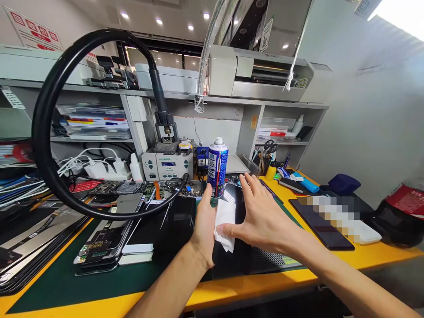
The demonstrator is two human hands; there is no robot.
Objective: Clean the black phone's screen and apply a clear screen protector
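My left hand (204, 227) grips the left edge of a dark, glossy phone-sized panel (228, 265), its thumb pointing up along the side. On the panel lies a folded white tissue (226, 216). The thumb of my right hand (261, 212) presses on the tissue's lower part, while its other fingers stretch towards the panel's far right. Lights reflect near the panel's top. Just behind stands a blue spray can (217, 165) with a white cap. Part of the panel is hidden by my right hand.
Stacked phone parts (109, 238) lie left on the green mat (49, 282). A thick black hose (43, 110) loops above them from a rework station (168, 165). A dark phone (321, 225) rests on the yellow table at right. A perforated grey piece (268, 259) lies under my right forearm.
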